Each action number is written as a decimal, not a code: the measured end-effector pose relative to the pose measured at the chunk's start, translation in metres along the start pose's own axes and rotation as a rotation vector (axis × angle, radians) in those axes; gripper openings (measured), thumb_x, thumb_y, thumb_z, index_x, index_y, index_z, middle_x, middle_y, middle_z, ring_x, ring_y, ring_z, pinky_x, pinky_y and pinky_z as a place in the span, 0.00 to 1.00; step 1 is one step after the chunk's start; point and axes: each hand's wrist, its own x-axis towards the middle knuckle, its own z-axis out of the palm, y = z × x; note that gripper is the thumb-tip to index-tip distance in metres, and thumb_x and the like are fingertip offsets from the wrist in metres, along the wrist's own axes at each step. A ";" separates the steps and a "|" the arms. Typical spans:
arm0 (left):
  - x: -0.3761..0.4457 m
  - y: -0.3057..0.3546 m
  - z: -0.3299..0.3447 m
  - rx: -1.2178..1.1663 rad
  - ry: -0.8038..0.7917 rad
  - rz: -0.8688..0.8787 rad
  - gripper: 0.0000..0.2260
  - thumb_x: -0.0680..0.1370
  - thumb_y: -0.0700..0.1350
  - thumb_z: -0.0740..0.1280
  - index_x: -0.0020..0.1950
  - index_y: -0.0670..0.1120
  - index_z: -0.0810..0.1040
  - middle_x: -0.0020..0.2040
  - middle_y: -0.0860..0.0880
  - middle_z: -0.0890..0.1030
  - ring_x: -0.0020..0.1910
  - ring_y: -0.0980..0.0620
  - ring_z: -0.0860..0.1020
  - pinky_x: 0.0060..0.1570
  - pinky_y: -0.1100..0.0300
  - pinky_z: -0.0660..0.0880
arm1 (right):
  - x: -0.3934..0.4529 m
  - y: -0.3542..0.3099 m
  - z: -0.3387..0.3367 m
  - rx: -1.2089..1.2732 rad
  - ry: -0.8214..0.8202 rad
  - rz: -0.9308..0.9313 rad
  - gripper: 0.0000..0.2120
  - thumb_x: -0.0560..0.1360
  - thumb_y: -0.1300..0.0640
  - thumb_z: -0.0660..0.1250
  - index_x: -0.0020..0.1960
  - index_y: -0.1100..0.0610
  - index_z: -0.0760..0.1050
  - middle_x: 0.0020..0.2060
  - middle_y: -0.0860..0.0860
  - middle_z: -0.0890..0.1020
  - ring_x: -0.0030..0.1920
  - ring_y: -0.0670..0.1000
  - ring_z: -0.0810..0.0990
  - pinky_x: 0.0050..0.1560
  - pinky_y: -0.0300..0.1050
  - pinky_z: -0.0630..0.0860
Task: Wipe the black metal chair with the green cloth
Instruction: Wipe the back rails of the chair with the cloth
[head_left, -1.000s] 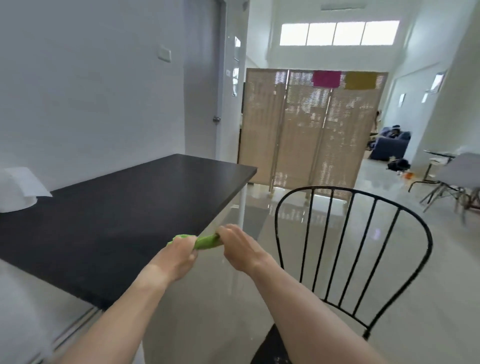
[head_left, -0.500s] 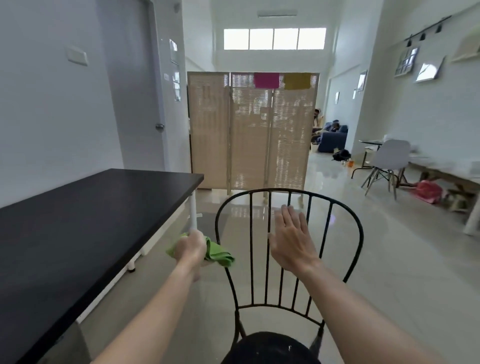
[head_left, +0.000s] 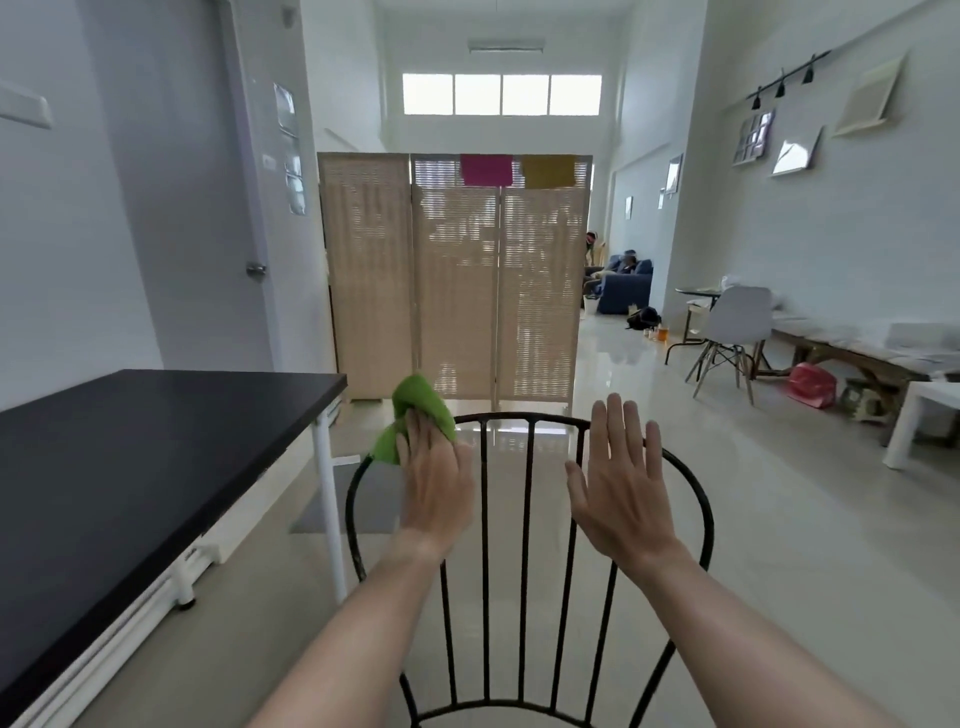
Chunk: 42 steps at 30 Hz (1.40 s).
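The black metal chair (head_left: 529, 519) stands right in front of me, its curved back rail and thin vertical bars facing me. My left hand (head_left: 435, 478) lies with straight fingers on the green cloth (head_left: 418, 410) and presses it against the top left of the back rail. The cloth sticks out above and to the left of the fingers. My right hand (head_left: 621, 486) is spread flat with straight fingers at the top right of the chair back and holds nothing; whether it touches the rail is unclear.
A black-topped table (head_left: 130, 467) with white legs runs along my left. A woven folding screen (head_left: 454, 280) stands behind the chair. To the right are a grey chair (head_left: 732, 332), a bench and a white table corner (head_left: 924, 415). Glossy floor lies open to the right.
My left hand rose with the cloth from beside the chair's left edge to the top rail and flattened on it. My right hand moved right along the chair back.
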 end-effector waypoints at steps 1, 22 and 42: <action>0.003 0.003 0.011 0.069 -0.014 0.062 0.28 0.81 0.49 0.45 0.79 0.37 0.52 0.80 0.40 0.55 0.80 0.46 0.50 0.78 0.51 0.40 | 0.003 0.004 0.006 -0.014 0.002 0.002 0.34 0.78 0.47 0.53 0.77 0.68 0.57 0.76 0.65 0.60 0.77 0.63 0.57 0.76 0.63 0.53; 0.023 -0.007 0.063 0.682 0.083 0.602 0.29 0.79 0.45 0.52 0.78 0.35 0.55 0.79 0.36 0.57 0.78 0.37 0.56 0.75 0.39 0.56 | -0.005 0.044 0.048 -0.132 0.159 -0.067 0.36 0.71 0.68 0.56 0.78 0.67 0.52 0.76 0.64 0.60 0.78 0.62 0.55 0.77 0.58 0.53; 0.006 0.031 0.120 0.443 0.126 0.583 0.30 0.81 0.46 0.55 0.80 0.39 0.51 0.81 0.40 0.53 0.79 0.36 0.50 0.77 0.39 0.52 | -0.052 0.090 0.053 -0.100 0.204 0.126 0.33 0.80 0.56 0.55 0.78 0.69 0.46 0.78 0.66 0.47 0.79 0.62 0.44 0.78 0.60 0.49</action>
